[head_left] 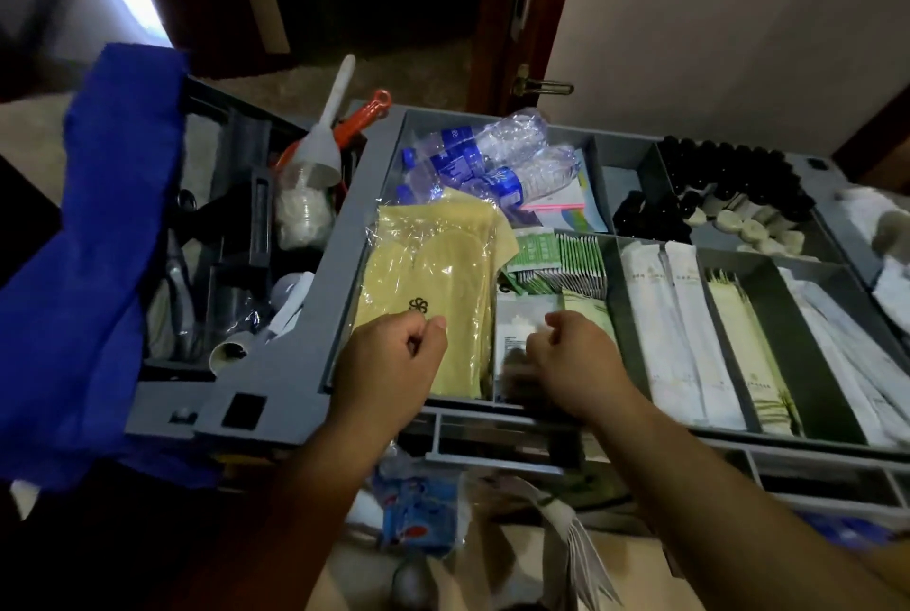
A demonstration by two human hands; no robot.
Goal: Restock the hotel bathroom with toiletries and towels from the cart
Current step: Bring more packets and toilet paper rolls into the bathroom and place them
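"So where were the toiletries?"

"Sorted by compartment in the cart's grey tray. The left hand lay over a yellow film-wrapped packet, fingers curled, thumb against the forefinger. I couldn't tell whether they pinched the film. The right hand was down in the next compartment, among the white sachets, but too blurred to say whether it was open or closed."

"How would those sachets handle?"

"Light, flat and limp, I'd judge, and glossy enough to slide off each other. Better pinched by an edge, one or a few at a time."

"And the yellow packet?"

"Soft and floppy inside crinkly wrap. I'd grip across its middle, not by a corner of film, which could tear or slip."

"Anything heavier?"

"The water bottles at the back. They were thin-walled and round, so I'd take those round the body."
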